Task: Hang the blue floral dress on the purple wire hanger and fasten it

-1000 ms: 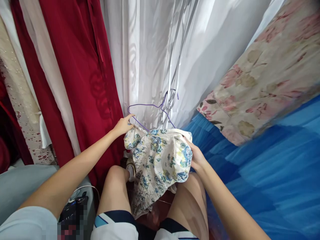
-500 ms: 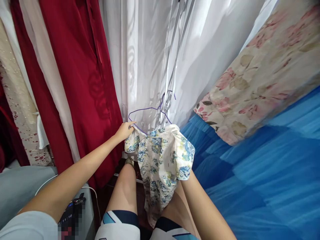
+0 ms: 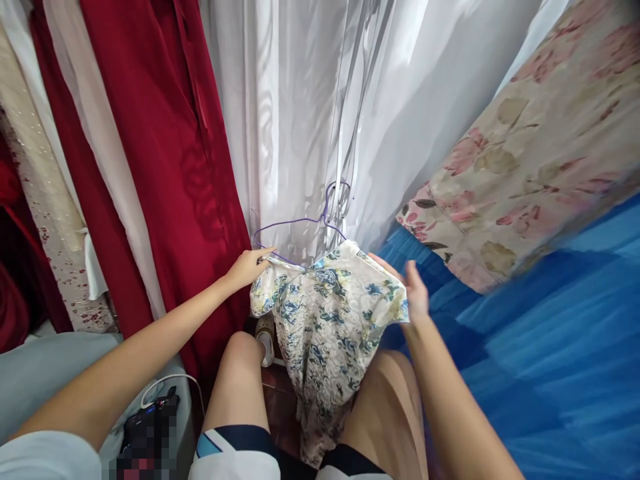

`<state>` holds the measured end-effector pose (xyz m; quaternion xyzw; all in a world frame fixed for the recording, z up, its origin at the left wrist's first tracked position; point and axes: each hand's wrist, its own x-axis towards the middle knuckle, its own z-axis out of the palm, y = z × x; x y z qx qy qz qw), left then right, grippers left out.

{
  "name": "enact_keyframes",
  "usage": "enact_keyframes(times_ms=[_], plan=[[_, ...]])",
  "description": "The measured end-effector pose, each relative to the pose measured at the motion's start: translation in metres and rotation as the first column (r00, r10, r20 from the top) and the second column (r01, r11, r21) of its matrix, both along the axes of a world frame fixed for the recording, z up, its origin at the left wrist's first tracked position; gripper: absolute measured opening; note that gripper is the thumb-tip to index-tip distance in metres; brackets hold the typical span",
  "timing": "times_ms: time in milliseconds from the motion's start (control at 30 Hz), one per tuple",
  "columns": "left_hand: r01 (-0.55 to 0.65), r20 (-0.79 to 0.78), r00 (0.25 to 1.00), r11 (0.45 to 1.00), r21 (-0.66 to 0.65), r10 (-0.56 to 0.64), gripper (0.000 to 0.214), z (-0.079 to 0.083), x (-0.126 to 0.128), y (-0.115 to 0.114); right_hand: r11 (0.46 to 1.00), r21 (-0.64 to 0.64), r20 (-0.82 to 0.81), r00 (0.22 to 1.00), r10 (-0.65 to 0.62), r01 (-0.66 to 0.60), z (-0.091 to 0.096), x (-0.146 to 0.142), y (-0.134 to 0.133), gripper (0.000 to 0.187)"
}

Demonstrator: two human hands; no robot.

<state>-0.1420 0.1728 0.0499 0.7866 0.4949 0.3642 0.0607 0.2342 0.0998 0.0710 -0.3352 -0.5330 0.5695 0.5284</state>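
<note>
A white dress with a blue and yellow floral print hangs from a purple wire hanger in front of me; its lower end drops between my knees. My left hand is closed on the dress's left shoulder, close to the hanger's end. At the opposite side, my right hand is beside the right sleeve, its thumb raised and apart from the fingers. Those fingers stretch along the sleeve's outer edge, partly hidden behind the cloth.
Red gowns hang at the left, and white drapes with straps fill the back. A pink floral cloth and blue tulle are on the right. A dark device with a white cable lies on a grey surface at lower left.
My right hand, earlier hidden inside the right sleeve, now shows outside beside it, further up and right. The right sleeve has flattened outward. My left hand keeps its hold on the left shoulder.
</note>
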Motion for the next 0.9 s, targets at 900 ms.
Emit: enact_keyframes(times_ms=[900], plan=[[-0.295,-0.001,0.955,0.946,0.135,0.298,0.032,0.072,0.009,0.097,0.990,0.129,0.246,0.966,-0.081,0.050,0.031,-0.003,-0.037,0.049]])
